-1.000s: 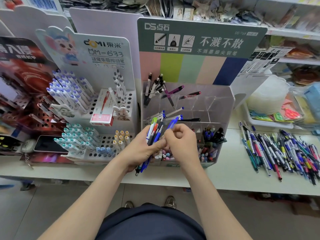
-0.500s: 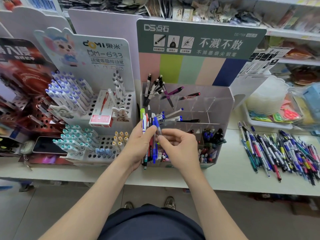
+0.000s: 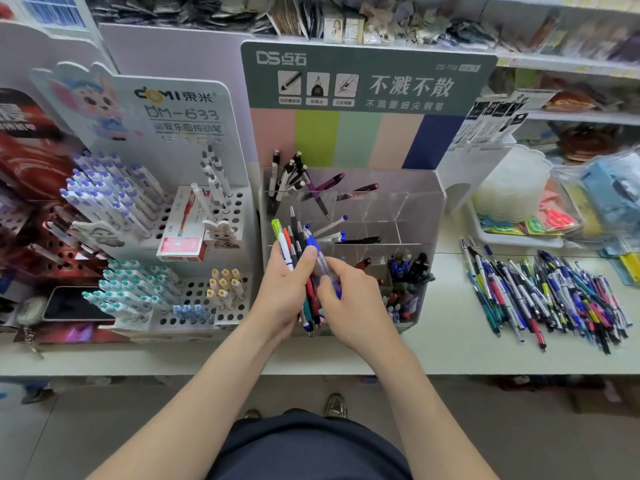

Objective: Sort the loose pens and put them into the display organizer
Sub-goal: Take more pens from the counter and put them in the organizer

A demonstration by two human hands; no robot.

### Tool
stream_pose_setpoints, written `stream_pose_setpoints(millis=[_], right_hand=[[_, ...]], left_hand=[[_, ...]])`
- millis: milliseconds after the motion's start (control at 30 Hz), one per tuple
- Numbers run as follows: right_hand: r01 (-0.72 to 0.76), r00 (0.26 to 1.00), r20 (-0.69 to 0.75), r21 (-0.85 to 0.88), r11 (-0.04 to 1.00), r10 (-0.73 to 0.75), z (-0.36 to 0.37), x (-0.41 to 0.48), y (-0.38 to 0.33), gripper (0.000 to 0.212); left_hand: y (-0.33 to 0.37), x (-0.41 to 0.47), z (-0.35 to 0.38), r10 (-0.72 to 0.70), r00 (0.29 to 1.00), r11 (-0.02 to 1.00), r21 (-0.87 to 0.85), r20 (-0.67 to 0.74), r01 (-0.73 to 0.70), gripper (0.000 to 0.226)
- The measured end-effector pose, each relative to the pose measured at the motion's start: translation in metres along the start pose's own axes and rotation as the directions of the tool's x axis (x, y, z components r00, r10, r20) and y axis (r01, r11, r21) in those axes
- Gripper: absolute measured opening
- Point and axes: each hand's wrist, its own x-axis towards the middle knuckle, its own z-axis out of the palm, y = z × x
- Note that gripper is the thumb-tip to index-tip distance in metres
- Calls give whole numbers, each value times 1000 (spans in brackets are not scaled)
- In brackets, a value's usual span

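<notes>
Head view, sweeping from the left: a white peg stand [image 3: 194, 258] is standing on the worktop [image 3: 450, 351], bristling with purple-capped and teal-capped pens, a red pen box [image 3: 181, 226] leaning against it. Moving to the middle, the left hand [image 3: 284, 289] is wrapping its fingers [image 3: 306, 263] closed around an upright bundle of pens [image 3: 294, 244], thumb pressing across the front, tips poking out below the palm. Right beside it, the right hand [image 3: 353, 299] is pinching its fingers [image 3: 329, 285] shut on a blue pen [image 3: 320, 261] that is lying against the bundle. Both hands are hovering just in front of the clear display organizer [image 3: 408, 209], whose compartments are holding a few pens at the back left and a dark cluster at the front right. Further right, a big pile of loose pens [image 3: 554, 292] is lying spread across the worktop, well apart from the hands.
</notes>
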Motion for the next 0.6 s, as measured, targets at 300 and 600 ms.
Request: stream_pose_setpoints(millis=[300,600], right_hand=[[-66,965,-249,86,994,86,-49,2,18,22],[-148,988,-101,-374,916,118,-108,48,56,31]], left_hand=[[-5,9,20,-62,997,997,-43,39,63,8],[-11,8,46,-115,989,993,40,89,112,19]])
